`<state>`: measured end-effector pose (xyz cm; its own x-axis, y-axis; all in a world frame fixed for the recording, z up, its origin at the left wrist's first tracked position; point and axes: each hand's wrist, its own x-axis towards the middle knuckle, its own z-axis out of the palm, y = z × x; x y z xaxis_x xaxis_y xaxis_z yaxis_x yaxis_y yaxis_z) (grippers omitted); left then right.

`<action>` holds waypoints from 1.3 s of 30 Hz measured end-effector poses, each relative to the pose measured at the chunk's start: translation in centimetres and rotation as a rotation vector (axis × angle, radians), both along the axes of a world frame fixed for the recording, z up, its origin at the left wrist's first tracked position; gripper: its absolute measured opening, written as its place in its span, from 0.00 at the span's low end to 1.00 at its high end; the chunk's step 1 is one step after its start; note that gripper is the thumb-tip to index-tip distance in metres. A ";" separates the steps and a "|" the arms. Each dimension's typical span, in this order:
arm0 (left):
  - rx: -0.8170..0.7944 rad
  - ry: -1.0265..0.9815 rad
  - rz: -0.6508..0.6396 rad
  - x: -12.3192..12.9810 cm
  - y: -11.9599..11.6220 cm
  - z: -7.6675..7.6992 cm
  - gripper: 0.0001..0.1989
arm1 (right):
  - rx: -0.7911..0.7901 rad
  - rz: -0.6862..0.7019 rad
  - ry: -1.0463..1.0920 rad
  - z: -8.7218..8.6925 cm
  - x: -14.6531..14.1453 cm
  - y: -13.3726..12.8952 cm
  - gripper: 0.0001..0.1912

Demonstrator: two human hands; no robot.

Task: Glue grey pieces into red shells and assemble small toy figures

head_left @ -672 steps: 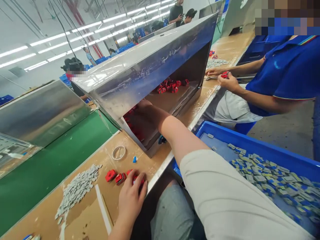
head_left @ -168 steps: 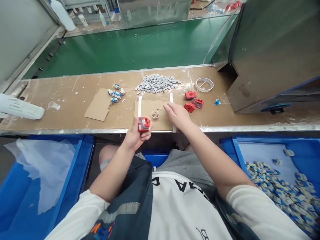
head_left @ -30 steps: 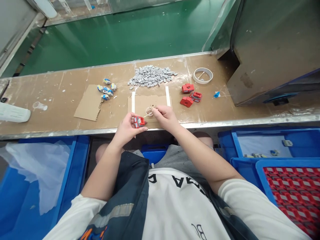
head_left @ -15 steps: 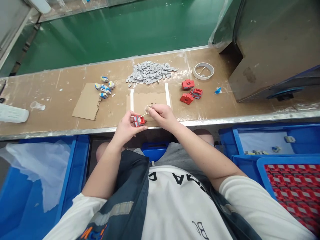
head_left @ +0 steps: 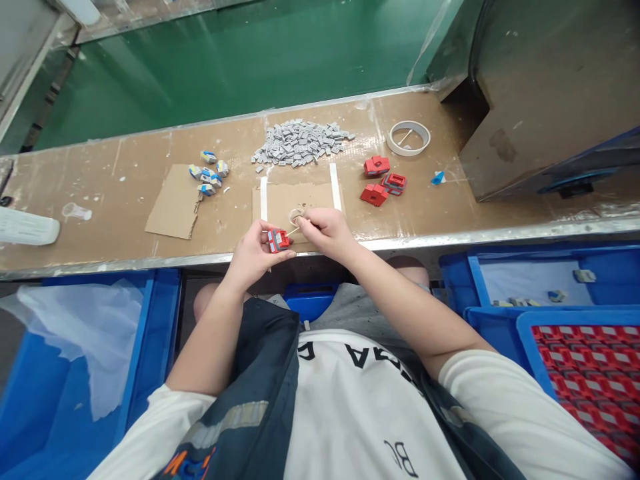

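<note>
My left hand grips a red and grey plastic part at the table's front edge. Pinched in my right hand is a thin pale stick, its tip close to the red part. A small round clear dish lies by my right fingertips, partly hidden. Beneath is a cardboard sheet with white tape strips. Behind it lies a pile of small grey pieces. Several red parts lie to the right, and several blue and white parts to the left.
A tape roll lies at the back right, near a large box-like machine. A torn cardboard piece and a white bottle lie left. Blue bins stand below the table on both sides, one with rows of red parts.
The stick's tip has drawn back slightly from the top of the red part to its right side. Both hands have stayed nearly in place; the view has shifted slightly.
</note>
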<state>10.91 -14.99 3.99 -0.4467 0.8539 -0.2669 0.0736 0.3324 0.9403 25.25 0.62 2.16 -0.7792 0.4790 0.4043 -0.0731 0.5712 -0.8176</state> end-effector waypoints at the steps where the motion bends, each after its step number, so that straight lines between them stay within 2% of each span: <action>1: -0.003 0.002 0.001 0.0 0.0 0.0 0.35 | 0.000 0.013 0.012 0.0 0.0 0.0 0.26; 10: -0.015 0.075 0.000 0.1 0.0 0.2 0.34 | 0.023 0.156 0.068 -0.3 0.0 0.1 0.22; 23: -0.017 0.073 0.007 0.1 0.2 0.4 0.34 | -0.002 0.177 0.076 -0.2 -0.1 0.3 0.24; 29: -0.027 0.060 0.005 0.1 0.2 0.4 0.35 | -0.008 0.117 0.053 -0.4 -0.1 0.2 0.24; 39: -0.023 0.035 0.002 0.1 0.1 0.5 0.35 | -0.036 0.020 0.012 0.2 -0.2 0.1 0.26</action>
